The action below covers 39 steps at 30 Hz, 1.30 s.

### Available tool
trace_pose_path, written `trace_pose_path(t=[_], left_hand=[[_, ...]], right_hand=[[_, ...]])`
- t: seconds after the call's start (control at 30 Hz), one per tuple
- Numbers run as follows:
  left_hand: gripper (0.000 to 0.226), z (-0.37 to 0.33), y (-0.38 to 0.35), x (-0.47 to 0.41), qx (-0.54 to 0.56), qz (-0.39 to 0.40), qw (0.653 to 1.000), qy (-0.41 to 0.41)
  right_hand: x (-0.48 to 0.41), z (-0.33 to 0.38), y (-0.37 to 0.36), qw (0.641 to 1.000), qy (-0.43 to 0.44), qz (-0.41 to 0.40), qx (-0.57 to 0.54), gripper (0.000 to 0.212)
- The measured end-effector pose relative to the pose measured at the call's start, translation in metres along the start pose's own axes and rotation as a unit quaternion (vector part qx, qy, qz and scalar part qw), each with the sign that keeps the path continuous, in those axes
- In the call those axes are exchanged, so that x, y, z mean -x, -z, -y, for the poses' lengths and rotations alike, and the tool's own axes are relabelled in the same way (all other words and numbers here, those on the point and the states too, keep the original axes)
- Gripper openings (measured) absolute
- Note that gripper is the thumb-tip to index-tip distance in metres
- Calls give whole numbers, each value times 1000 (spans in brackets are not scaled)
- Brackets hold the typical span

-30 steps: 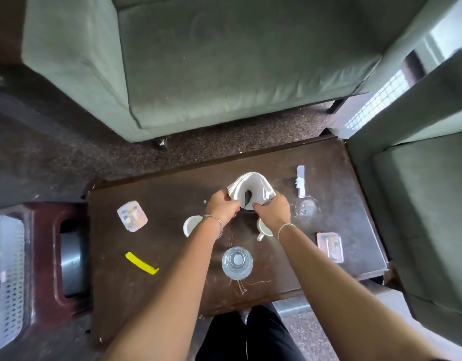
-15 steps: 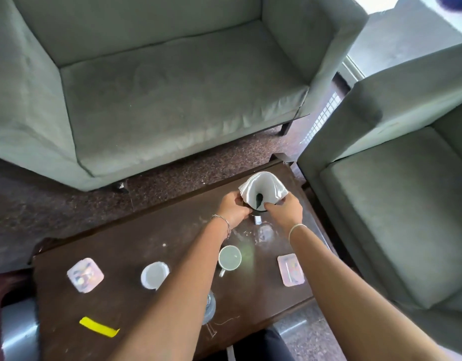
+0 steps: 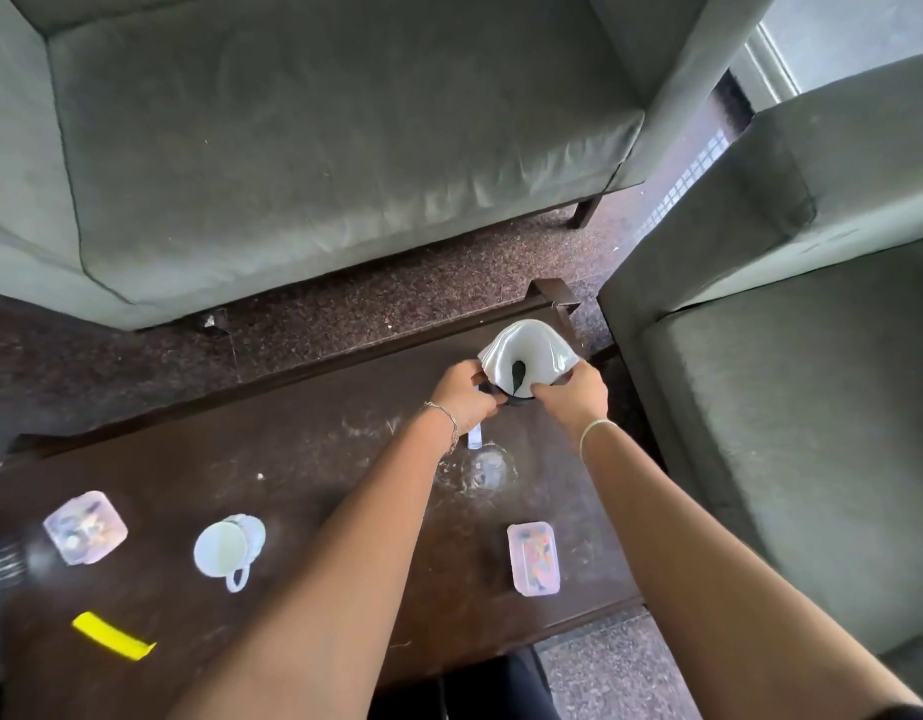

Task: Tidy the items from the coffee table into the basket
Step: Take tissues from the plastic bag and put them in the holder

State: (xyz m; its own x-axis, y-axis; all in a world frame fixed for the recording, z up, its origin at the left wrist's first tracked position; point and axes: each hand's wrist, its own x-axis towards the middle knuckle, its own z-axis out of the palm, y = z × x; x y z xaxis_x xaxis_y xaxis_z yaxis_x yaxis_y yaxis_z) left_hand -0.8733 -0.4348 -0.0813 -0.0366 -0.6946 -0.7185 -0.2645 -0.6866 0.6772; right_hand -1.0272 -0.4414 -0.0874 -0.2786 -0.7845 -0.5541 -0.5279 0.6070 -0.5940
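Observation:
Both my hands hold a black holder with fanned white napkins (image 3: 526, 345) above the far right corner of the dark coffee table (image 3: 319, 459). My left hand (image 3: 464, 389) grips its left side, my right hand (image 3: 573, 392) its right side. On the table lie a white mug (image 3: 229, 545) on its side, two clear plastic boxes with colourful contents (image 3: 85, 527) (image 3: 533, 558), a yellow comb (image 3: 113, 635), a clear glass (image 3: 488, 467) and a small white strip (image 3: 475, 436) partly behind my left wrist. No basket is in sight.
A grey-green sofa (image 3: 319, 137) stands beyond the table across a strip of speckled floor (image 3: 397, 293). A matching armchair (image 3: 792, 356) sits close against the table's right end. My dark trouser legs (image 3: 501, 688) show below the table's near edge.
The view has swung right and up, so the left stool and white basket have left the frame. My hands keep hold of the napkin holder and have carried it toward the table's far right corner.

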Motion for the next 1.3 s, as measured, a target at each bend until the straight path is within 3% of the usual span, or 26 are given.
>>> trace_pose_path(t=[0.5, 0.77, 0.87, 1.03, 1.3], left_hand=[[53, 7, -16, -6, 20, -11, 1000, 12], [56, 1, -9, 32, 15, -37, 999, -28], [39, 6, 1, 51, 15, -39, 999, -14], [49, 20, 21, 97, 59, -60, 996, -19], [43, 83, 79, 178, 109, -104, 988, -33]], right_hand=[[-12, -16, -7, 1000, 4, 6, -21, 33], [20, -14, -5, 998, -1, 12, -61, 74], [43, -17, -4, 995, -26, 14, -100, 81], [91, -22, -13, 996, -17, 11, -88, 64], [179, -22, -61, 996, 60, 24, -56, 39]])
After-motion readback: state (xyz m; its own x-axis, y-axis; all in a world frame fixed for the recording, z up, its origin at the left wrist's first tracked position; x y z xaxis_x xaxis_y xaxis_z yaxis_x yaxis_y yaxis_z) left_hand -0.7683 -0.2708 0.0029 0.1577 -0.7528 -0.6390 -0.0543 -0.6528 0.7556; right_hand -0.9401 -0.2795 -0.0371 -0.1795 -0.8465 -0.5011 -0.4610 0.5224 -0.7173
